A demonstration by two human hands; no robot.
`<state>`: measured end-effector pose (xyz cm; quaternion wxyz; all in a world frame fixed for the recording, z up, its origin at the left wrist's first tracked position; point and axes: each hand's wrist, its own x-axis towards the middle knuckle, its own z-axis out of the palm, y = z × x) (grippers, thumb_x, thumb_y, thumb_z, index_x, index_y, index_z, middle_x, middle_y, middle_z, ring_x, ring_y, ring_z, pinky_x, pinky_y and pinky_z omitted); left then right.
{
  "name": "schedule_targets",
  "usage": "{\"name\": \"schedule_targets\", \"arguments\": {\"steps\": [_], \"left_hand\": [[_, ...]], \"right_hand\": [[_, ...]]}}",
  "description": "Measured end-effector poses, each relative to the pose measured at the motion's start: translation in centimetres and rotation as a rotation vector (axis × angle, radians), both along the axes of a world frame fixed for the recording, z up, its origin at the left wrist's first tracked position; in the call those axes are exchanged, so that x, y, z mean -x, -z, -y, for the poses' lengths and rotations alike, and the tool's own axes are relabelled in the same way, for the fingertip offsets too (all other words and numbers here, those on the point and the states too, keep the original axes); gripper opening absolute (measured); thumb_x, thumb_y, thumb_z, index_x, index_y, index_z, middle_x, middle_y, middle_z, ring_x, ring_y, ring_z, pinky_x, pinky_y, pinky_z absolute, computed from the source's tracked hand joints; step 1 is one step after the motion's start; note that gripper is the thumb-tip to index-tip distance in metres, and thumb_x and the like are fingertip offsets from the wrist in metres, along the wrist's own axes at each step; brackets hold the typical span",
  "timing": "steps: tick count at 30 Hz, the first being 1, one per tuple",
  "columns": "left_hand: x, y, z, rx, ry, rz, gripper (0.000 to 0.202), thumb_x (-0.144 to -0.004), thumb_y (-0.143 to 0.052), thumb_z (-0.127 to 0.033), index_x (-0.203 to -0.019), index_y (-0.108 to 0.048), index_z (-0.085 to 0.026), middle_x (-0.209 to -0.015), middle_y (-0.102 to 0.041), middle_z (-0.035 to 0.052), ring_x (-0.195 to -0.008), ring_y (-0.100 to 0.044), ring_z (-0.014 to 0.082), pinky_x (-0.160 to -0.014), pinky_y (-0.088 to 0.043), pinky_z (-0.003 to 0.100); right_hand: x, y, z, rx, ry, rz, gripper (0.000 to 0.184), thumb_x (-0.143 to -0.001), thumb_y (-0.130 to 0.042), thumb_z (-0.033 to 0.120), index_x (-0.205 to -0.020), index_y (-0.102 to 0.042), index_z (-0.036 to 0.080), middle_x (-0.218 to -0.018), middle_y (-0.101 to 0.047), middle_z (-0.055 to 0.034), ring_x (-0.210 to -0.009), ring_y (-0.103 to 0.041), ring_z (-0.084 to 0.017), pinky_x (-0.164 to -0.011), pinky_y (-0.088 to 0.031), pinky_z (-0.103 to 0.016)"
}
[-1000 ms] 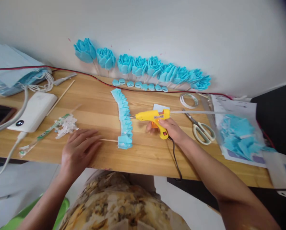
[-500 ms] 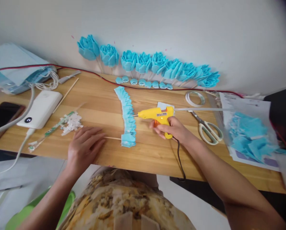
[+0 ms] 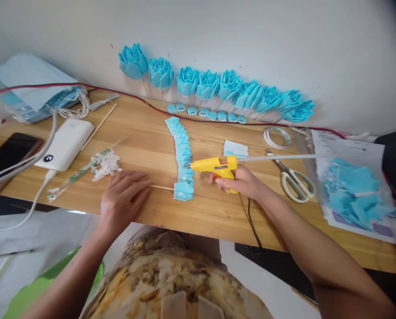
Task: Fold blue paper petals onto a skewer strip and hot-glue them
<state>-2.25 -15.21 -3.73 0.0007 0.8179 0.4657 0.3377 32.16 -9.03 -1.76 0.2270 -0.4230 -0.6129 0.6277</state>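
My right hand (image 3: 239, 180) grips a yellow hot glue gun (image 3: 214, 165), with a long clear glue stick (image 3: 284, 157) protruding from its back. The nozzle is over or touching the right side of a pleated light-blue strip (image 3: 182, 144) that lies lengthwise on the table. At the strip's near end, a folded blue piece is around the tip of a thin wooden stick (image 3: 162, 188). My left hand (image 3: 125, 195) rests low over the table, its fingers closed on the other end of that stick.
Blue fabric flowers (image 3: 229, 86) on sticks lean against the wall, behind several small blue rolls (image 3: 203, 112). Scissors (image 3: 296, 181), a tape roll (image 3: 277, 138) and a bag of blue pieces (image 3: 354, 190) lie right. White scraps (image 3: 106, 164), a power bank (image 3: 67, 144) and a phone (image 3: 13, 155) are left.
The glue gun's nozzle has shifted along the strip towards me and a little left, over the pleats. My left hand stays on the stick. The whole view has shifted slightly.
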Motion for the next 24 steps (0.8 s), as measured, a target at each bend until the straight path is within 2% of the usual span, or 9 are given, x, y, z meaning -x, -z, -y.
{"name": "schedule_targets", "arguments": {"steps": [5,15,24], "left_hand": [[0.04,0.09,-0.04,-0.003,-0.002,0.012,0.013,-0.092,-0.068,-0.013,-0.104,-0.071,-0.018,-0.111,-0.074,0.0112,-0.103,-0.068,0.0277,-0.095,-0.055,0.05],[0.22,0.33,-0.24,0.03,-0.035,0.0,0.007,-0.095,-0.066,-0.018,-0.099,-0.072,-0.021,-0.115,-0.074,0.0086,-0.105,-0.068,0.0264,-0.095,-0.055,0.048],[0.28,0.3,-0.16,0.018,-0.042,-0.013,0.006,-0.094,-0.066,-0.018,-0.096,-0.071,-0.02,-0.113,-0.074,0.0098,-0.102,-0.066,0.0278,-0.09,-0.054,0.047]], "right_hand": [[-0.1,-0.08,-0.05,-0.001,-0.03,0.017,0.025,-0.085,-0.071,0.038,-0.094,-0.07,0.014,-0.083,-0.069,-0.0053,-0.057,-0.053,-0.009,-0.048,-0.046,-0.021],[-0.21,-0.03,-0.06,0.008,-0.001,0.003,0.024,-0.086,-0.072,0.038,-0.093,-0.069,0.015,-0.086,-0.069,-0.0059,-0.057,-0.053,-0.009,-0.047,-0.045,-0.021],[-0.24,-0.21,-0.08,0.027,-0.026,0.0,0.024,-0.086,-0.071,0.038,-0.093,-0.069,0.016,-0.087,-0.069,-0.0061,-0.06,-0.054,-0.009,-0.048,-0.046,-0.021]]}}
